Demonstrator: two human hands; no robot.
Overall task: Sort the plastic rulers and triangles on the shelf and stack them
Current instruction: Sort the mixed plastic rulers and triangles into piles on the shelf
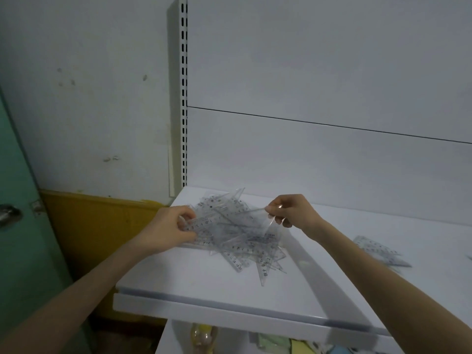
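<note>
Sorting looks barely begun. A jumbled pile [229, 233] of clear plastic rulers and triangles lies on the white shelf [204, 290], toward its back left. A small separate stack [380, 251] lies well apart to the right, seemingly the only pieces sorted. The person's left hand [171, 228] curls its fingers around a ruler [201, 222] at the pile's left edge. The right hand [291, 210], raised over the right edge, pinches a clear piece [270, 221]; its shape is unclear.

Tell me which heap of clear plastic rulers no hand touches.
The small heap on the right of the shelf; the left hand and right hand grip pieces in the large tangled pile.
</note>
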